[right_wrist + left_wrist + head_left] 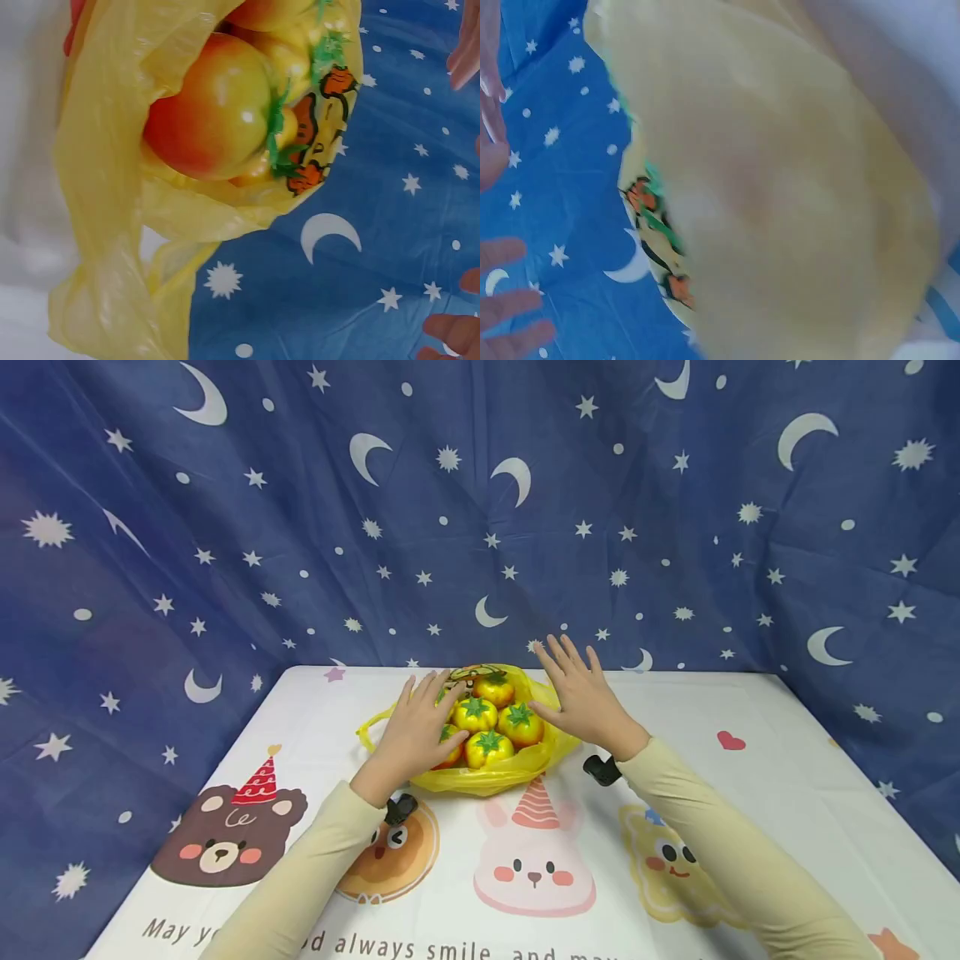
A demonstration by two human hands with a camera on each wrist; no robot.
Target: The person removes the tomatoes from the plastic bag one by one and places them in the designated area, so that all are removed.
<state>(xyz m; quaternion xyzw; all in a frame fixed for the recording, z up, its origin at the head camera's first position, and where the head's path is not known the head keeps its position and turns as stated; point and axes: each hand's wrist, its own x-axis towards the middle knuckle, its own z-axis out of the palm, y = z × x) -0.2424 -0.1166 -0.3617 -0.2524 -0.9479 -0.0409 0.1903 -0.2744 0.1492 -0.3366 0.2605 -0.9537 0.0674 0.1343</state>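
A yellow plastic bag (480, 783) stands at the back middle of the table, its mouth wide, with several yellow-and-red tomatoes (476, 714) inside, green star-shaped leaves on top. Over the bag's left side is my left hand (416, 727), fingers spread and straight, hiding part of the tomatoes. My right hand (585, 697) is raised at the bag's right edge with its fingers spread, holding nothing. In the right wrist view a large tomato (214, 105) shows in the bag's mouth, and a crumpled handle (112, 262) hangs down. The bag's side (780, 172) fills most of the left wrist view.
A white tablecloth (787, 827) with printed cartoon animals and lettering covers the table. Behind it hangs a blue curtain (480, 568) with moons and stars. A black wrist camera (401, 810) sits under the left wrist, another (602, 770) under the right.
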